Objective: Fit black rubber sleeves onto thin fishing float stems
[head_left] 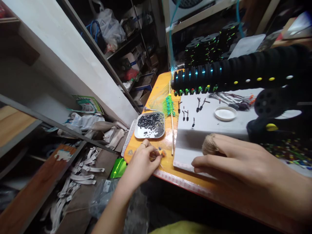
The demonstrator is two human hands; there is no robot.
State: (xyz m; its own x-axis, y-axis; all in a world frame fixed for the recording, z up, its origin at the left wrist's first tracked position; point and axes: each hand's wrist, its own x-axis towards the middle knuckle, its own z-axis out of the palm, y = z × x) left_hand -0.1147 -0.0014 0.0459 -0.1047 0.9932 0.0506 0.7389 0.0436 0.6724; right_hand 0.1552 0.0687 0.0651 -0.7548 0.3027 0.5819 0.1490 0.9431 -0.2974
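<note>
My left hand (146,159) is at the front edge of the orange table, thumb and fingers pinched together. A small orange thing (162,154) shows by its fingertips, too small to name. My right hand (236,159) is over the front of the white board (190,152), thumb and forefinger apart, with nothing visible between them. A beige wrap (209,144) covers one of its fingertips. Behind my left hand stands a white tray (138,134) of small black tubes (148,121). Small black pieces with short stems (187,115) lie on the board.
A ribbed black cylinder (226,73) with coloured pins crosses above the board. A stick (172,135) with a green bristly bundle (168,105) lies on the orange table (159,86). A white round lid (225,113) rests on the board. Coloured beads (290,151) are at right.
</note>
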